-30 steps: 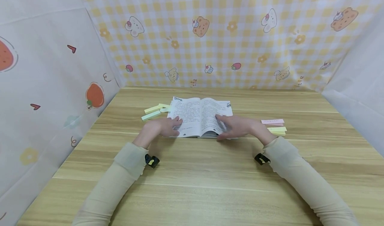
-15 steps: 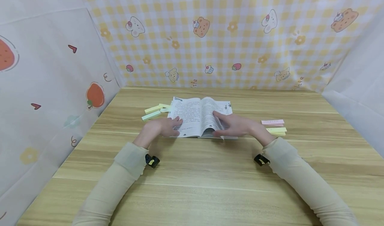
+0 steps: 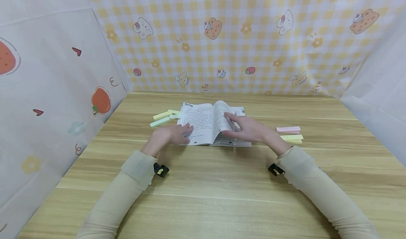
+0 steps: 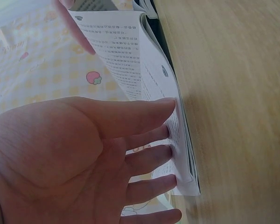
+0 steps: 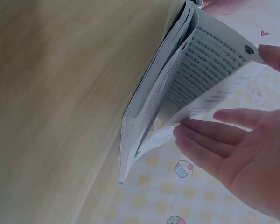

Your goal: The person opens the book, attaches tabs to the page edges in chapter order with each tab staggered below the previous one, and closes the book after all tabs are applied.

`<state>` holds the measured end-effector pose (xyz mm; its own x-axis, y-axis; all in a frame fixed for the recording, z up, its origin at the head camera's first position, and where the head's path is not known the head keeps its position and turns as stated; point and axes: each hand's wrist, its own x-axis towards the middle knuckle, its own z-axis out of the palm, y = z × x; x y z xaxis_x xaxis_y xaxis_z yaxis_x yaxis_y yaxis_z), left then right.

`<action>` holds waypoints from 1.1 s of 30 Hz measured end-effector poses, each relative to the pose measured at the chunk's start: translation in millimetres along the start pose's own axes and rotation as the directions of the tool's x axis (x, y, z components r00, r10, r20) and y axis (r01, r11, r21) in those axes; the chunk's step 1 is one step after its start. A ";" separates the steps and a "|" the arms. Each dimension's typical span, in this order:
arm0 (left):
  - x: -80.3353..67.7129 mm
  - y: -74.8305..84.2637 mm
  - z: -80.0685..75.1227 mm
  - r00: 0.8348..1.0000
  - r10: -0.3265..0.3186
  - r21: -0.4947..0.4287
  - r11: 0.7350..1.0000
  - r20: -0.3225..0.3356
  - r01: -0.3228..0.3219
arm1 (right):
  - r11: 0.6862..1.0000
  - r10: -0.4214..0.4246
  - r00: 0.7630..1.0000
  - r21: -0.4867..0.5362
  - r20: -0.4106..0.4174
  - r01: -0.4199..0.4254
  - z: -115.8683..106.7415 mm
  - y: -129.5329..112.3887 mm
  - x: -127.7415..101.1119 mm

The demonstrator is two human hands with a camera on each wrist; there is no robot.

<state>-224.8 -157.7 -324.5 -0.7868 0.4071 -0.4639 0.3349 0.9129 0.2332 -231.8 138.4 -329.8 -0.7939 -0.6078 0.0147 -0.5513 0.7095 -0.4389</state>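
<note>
An open book [image 3: 200,122] lies on the wooden table, its text pages facing up. My left hand [image 3: 177,134] rests on the lower left page with fingers extended; in the left wrist view its fingertips lie across that page near the outer edge. On the other side a page [image 5: 200,70] stands raised and bowed off the right half. My right hand [image 3: 245,128] touches this page with long, straight fingers. In the right wrist view the thumb [image 5: 270,57] is right at the page's corner and the fingertips [image 5: 182,128] meet it farther along the outer edge.
Yellow sticky notes [image 3: 162,115] and green sticky notes [image 3: 160,122] lie left of the book. Pink sticky notes [image 3: 288,129] and more yellow ones lie to the right, near my right wrist. A patterned cloth [image 3: 241,41] hangs behind the table [image 3: 203,196].
The page on the right has risen and curved toward the spine, and my right hand has shifted slightly left and up with it. My left hand has stayed in place.
</note>
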 end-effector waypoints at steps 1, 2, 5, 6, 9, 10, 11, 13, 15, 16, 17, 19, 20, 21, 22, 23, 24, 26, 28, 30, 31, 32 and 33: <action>-0.1 0.0 -0.1 1.000 0.001 0.000 1.000 0.000 -0.001 | 1.000 -0.001 1.000 -0.001 -0.011 0.001 -0.2 -0.7 0.1; -0.1 -0.1 -0.2 1.000 0.002 0.000 1.000 -0.001 -0.002 | 1.000 0.000 1.000 0.000 -0.022 0.000 -0.4 -1.3 0.3; -0.4 0.1 -0.2 1.000 0.002 -0.001 1.000 -0.001 -0.002 | 1.000 0.005 0.998 -0.002 -0.056 -0.005 -0.1 -2.4 0.7; -0.5 0.3 -0.2 1.000 0.001 -0.001 1.000 0.000 -0.001 | 1.000 0.003 0.998 -0.004 -0.069 -0.003 0.0 -2.7 0.9; -0.8 0.6 -0.3 1.000 0.000 -0.001 1.000 -0.001 0.000 | 1.000 -0.001 0.994 -0.018 -0.105 0.000 1.0 -3.2 1.8; -0.9 0.7 -0.3 1.000 0.001 0.000 1.000 -0.002 -0.001 | 1.000 -0.004 0.993 -0.022 -0.116 0.001 1.5 -3.1 2.1; -0.9 0.6 -0.4 1.000 0.001 0.001 1.000 -0.002 -0.001 | 1.000 -0.003 0.992 -0.025 -0.125 0.000 1.9 -3.0 2.3; -0.6 0.4 -0.5 1.000 0.003 0.003 1.000 -0.004 -0.003 | 1.000 -0.005 0.989 -0.027 -0.146 0.001 2.5 -3.7 2.4; -0.7 0.2 -0.7 1.000 0.004 0.003 1.000 -0.005 -0.004 | 1.000 -0.002 0.986 -0.019 -0.167 -0.001 2.8 -4.6 2.4; -0.7 0.1 -0.6 1.000 0.005 0.004 1.000 -0.005 -0.005 | 1.000 0.003 0.984 -0.013 -0.176 -0.006 3.0 -4.9 2.2; -0.6 0.0 -0.6 1.000 0.005 0.003 1.000 -0.005 -0.005 | 1.000 0.011 0.983 -0.008 -0.184 -0.013 3.1 -5.5 2.0; -0.2 -0.2 -0.2 1.000 0.004 0.002 1.000 -0.004 -0.004 | 0.999 0.034 0.980 -0.001 -0.195 -0.035 3.5 -6.3 1.8; -0.1 -0.3 0.0 1.000 0.003 0.001 1.000 -0.003 -0.003 | 0.999 0.045 0.979 -0.001 -0.200 -0.046 3.7 -6.5 1.8; 0.3 -0.4 0.2 1.000 0.003 0.000 1.000 -0.003 -0.003 | 0.998 0.060 0.978 0.002 -0.201 -0.061 3.9 -6.9 1.7; 0.7 -0.5 0.4 1.000 0.004 0.000 1.000 -0.002 -0.004 | 0.997 0.073 0.976 0.003 -0.203 -0.074 4.2 -7.2 1.8; 1.2 -0.5 0.5 1.000 0.006 -0.003 1.000 -0.002 -0.006 | 0.996 0.086 0.975 0.004 -0.204 -0.087 4.6 -7.5 1.9; 1.3 -0.5 0.5 1.000 0.012 -0.001 1.000 -0.004 -0.012 | 0.995 0.099 0.974 0.008 -0.206 -0.099 4.9 -7.9 1.9; 1.3 -0.3 0.2 1.000 0.028 0.010 1.000 -0.013 -0.028 | 0.993 0.115 0.970 0.019 -0.213 -0.113 5.4 -8.8 1.9; 1.3 -0.3 -0.5 0.998 0.050 0.026 0.998 -0.033 -0.049 | 0.992 0.124 0.968 0.030 -0.220 -0.120 5.8 -10.0 1.9; 1.1 -0.4 -1.5 0.995 0.077 0.054 0.996 -0.064 -0.074 | 0.993 0.119 0.966 0.043 -0.231 -0.112 6.1 -10.7 2.1; 1.3 -0.4 -1.9 0.993 0.089 0.069 0.994 -0.080 -0.084 | 0.993 0.115 0.965 0.051 -0.237 -0.106 6.2 -11.3 2.1; 1.6 -0.5 -2.2 0.990 0.102 0.079 0.992 -0.101 -0.095 | 0.993 0.109 0.964 0.059 -0.242 -0.098 6.1 -11.8 2.1; 2.2 -0.7 -2.6 0.986 0.115 0.087 0.991 -0.123 -0.105 | 0.994 0.104 0.964 0.066 -0.244 -0.091 6.1 -12.4 2.1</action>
<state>-228.1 -157.5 -323.4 -0.8006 0.5029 -0.3256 0.4593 0.8642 0.2054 -225.1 126.1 -329.7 -0.8855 -0.4252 0.1875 -0.4589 0.7368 -0.4965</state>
